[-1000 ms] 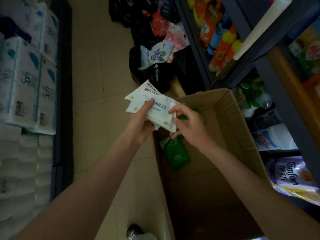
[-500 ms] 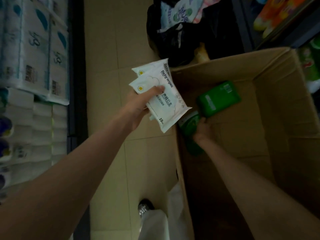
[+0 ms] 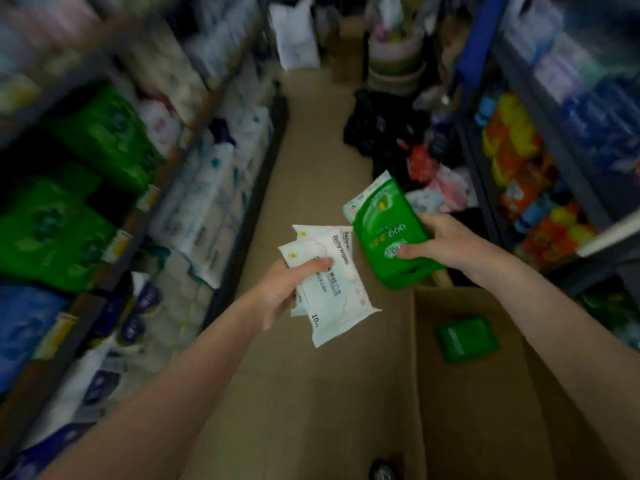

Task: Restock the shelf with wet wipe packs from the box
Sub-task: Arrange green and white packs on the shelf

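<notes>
Head view: left hand [image 3: 282,289] grips white wipe packs [image 3: 332,282], thumb clamped on top, above the floor [image 3: 311,150]. Right hand [image 3: 446,245] pinches green packs [image 3: 389,233] above the box [image 3: 485,393]; one green pack [image 3: 465,337] lies inside it.

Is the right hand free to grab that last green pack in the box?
Probably not yet: the right hand already grips green packs. The green pack lies uncovered in the open box, so nothing else blocks it.
</notes>
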Tool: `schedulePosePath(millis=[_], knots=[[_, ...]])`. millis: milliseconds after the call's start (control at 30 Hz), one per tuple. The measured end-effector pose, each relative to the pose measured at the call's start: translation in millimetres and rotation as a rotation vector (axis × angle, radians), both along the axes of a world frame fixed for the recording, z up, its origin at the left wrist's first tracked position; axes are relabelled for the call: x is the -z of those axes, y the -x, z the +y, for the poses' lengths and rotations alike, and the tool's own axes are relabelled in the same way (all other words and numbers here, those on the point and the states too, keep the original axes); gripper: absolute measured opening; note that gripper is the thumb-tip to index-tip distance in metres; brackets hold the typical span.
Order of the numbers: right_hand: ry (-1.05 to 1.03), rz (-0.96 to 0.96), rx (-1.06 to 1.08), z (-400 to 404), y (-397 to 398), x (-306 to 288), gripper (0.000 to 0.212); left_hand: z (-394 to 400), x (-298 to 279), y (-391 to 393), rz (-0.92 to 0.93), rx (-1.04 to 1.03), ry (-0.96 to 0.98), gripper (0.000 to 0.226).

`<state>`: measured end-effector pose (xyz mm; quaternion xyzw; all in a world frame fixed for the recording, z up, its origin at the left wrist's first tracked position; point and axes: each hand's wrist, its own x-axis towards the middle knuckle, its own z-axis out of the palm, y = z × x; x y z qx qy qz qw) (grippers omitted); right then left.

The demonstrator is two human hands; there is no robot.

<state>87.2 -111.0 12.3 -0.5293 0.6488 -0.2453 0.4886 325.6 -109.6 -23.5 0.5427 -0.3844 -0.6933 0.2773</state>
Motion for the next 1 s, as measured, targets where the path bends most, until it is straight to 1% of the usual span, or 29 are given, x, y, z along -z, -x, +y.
schedulePosePath(millis=[33, 67, 100, 133, 167, 200, 267, 333, 367, 433, 467, 500, 533, 567, 600, 633, 667, 700, 767, 867, 933, 1000], knots=[[0.13, 0.185, -0.042, -8.2, -27.1, -23.8, 0.046, -0.1, -27.2, -25.0, -0.025, -0.018, 0.057, 0.024], [0.255, 0.313, -0.059, -13.3, -54.9, -50.2, 0.053, 1.5, -55.3, -51.9, -0.046, -0.046, 0.12, 0.018], [0.36, 0.336, -0.069, -15.0, -82.6, -76.3, 0.059, 4.8, -82.5, -80.3, -0.068, -0.084, 0.185, 0.014], [0.434, 0.299, -0.093, -16.0, -111.7, -100.4, 0.063, 10.3, -111.0, -110.0, -0.081, -0.124, 0.256, 0.012], [0.502, 0.252, -0.141, -17.5, -141.8, -123.8, 0.061, 17.6, -138.7, -140.9, -0.096, -0.162, 0.322, 0.012], [0.569, 0.238, -0.204, -17.4, -173.0, -146.5, 0.052, 26.6, -166.1, -169.9, -0.114, -0.198, 0.387, 0.012], [0.728, 0.226, -0.309, -13.4, -233.9, -189.0, 0.027, 46.8, -219.9, -223.2, -0.169, -0.274, 0.517, 0.015], [0.906, 0.137, -0.357, -3.5, -293.2, -232.9, 0.026, 68.7, -273.7, -266.6, -0.244, -0.327, 0.654, 0.026], [0.958, 0.079, -0.392, 5.9, -320.6, -256.4, 0.024, 79.9, -298.3, -284.9, -0.286, -0.349, 0.716, 0.034], [0.994, 0.011, -0.536, 24.7, -366.4, -300.4, 0.023, 101.5, -340.7, -314.9, -0.354, -0.401, 0.815, 0.044], [0.997, -0.065, -0.632, 30.2, -384.4, -318.5, 0.025, 111.3, -357.8, -327.8, -0.367, -0.441, 0.856, 0.044], [0.982, -0.158, -0.724, 37.0, -400.5, -335.7, 0.027, 121.0, -372.3, -340.1, -0.367, -0.486, 0.89, 0.041], [0.967, -0.208, -0.786, 41.3, -415.4, -349.5, 0.034, 129.3, -383.0, -351.0, -0.359, -0.532, 0.921, 0.037], [0.974, -0.187, -0.825, 43.9, -430.3, -360.6, 0.043, 136.9, -391.6, -360.3, -0.354, -0.578, 0.946, 0.034], [1.027, -0.133, -0.831, 44.2, -445.9, -368.6, 0.054, 141.2, -398.4, -370.3, -0.364, -0.62, 0.969, 0.033], [1.128, -0.066, -0.81, 42.6, -462.7, -374.8, 0.064, 143.8, -404.7, -378.5, -0.384, -0.651, 0.993, 0.034], [1.235, -0.029, -0.765, 42.2, -479.7, -381.5, 0.068, 143.5, -410.7, -386.8, -0.414, -0.674, 1.025, 0.034], [1.321, -0.038, -0.723, 42.7, -495.5, -389.1, 0.068, 142.5, -417.2, -394.2, -0.457, -0.688, 1.059, 0.034], [1.408, -0.08, -0.699, 32.8, -525.2, -400.1, 0.064, 137.9, -433.5, -411.4, -0.577, -0.701, 1.11, 0.034], [1.49, -0.163, -0.667, 4.0, -564.6, -417.9, 0.063, 128.7, -466.1, -439.1, -0.756, -0.669, 1.082, 0.035], [1.496, -0.191, -0.669, -17.1, -590.2, -428.3, 0.064, 118.6, -486.2, -455.7, -0.879, -0.667, 1.075, 0.041], [1.453, -0.22, -0.706, -37.6, -613.5, -437.7, 0.063, 104.9, -501.1, -471.1, -1.053, -0.712, 1.073, 0.054]])
